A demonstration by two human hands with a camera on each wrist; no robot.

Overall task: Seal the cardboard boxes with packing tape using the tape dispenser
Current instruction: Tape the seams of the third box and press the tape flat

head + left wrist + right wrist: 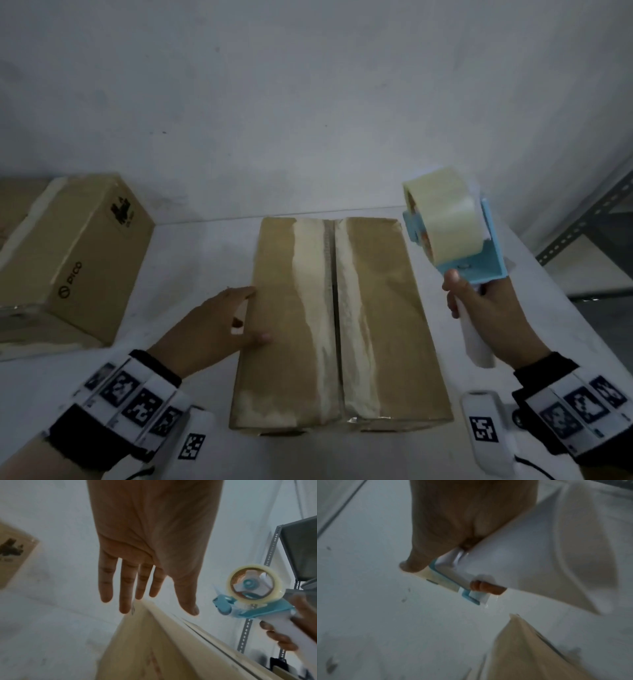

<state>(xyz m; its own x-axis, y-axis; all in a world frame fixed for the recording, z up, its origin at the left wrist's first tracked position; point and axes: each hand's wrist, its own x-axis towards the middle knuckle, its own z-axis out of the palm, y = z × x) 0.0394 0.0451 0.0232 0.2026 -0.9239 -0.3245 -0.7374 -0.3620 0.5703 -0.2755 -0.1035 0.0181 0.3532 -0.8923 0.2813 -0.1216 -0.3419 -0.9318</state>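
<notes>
Now held box (342,322) at frame middle steady: left hand (219,329) flat, fingers straight, on its left edge. Gripped tape dispenser (452,233) handle tight in right hand (486,315), raised at right, likely ready for unsealed middle gap.

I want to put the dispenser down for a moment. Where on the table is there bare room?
Bare table shows right of the center box, under the right hand holding the tape dispenser. Another bare strip lies between that box and the left box, though the left hand partly fills it.
</notes>
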